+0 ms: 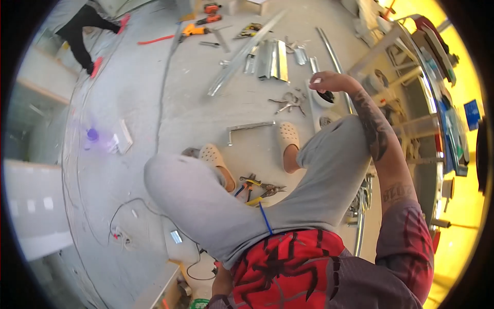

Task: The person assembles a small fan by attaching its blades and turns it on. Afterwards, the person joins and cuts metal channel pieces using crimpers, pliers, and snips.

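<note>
My right hand (325,82) is stretched out over a white bucket (323,102) with dark contents, its fingers bent together; what they hold, if anything, is too small to name. My left hand (222,280) is low by my left hip, mostly hidden by my shirt. Near my feet lie a bent metal bracket (249,125), locking pliers (289,103) and several pliers with yellow handles (260,189). Beyond them are cut metal profiles (272,60) and a long metal strip (247,54).
An orange drill (194,31) and red tools (209,19) lie at the top. Another person (82,31) stands at the upper left. Shelving (411,77) lines the right side. A cable (123,203) runs over the floor at the lower left.
</note>
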{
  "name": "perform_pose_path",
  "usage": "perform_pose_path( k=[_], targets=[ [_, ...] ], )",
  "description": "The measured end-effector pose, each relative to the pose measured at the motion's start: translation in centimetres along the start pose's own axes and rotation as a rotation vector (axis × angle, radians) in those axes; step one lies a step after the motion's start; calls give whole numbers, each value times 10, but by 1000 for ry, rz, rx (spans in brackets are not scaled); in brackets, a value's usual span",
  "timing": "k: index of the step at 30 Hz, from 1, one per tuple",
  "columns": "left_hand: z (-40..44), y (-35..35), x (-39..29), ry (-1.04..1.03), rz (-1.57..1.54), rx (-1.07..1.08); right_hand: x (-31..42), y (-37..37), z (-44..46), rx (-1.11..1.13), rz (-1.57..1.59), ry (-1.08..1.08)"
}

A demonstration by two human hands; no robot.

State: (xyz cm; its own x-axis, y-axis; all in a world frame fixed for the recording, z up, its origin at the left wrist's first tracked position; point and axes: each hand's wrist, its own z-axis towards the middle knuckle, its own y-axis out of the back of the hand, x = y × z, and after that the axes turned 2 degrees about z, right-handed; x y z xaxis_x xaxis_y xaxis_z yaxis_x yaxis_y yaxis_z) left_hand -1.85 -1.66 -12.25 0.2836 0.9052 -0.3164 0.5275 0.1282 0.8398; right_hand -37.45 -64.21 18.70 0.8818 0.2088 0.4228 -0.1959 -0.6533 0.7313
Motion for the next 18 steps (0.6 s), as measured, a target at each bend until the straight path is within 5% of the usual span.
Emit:
perform_pose_path(
  k=[11,13,18],
  targets=[
    [-13,-1,44,-70,-71,-4,25,15,-12,-80,3,-2],
    [10,17,41,-187,-69,-50,10,15,-13,-94,80,155],
    [151,87,-41,-394,2,-266,32,18,-10,-25,28,47]
  ],
)
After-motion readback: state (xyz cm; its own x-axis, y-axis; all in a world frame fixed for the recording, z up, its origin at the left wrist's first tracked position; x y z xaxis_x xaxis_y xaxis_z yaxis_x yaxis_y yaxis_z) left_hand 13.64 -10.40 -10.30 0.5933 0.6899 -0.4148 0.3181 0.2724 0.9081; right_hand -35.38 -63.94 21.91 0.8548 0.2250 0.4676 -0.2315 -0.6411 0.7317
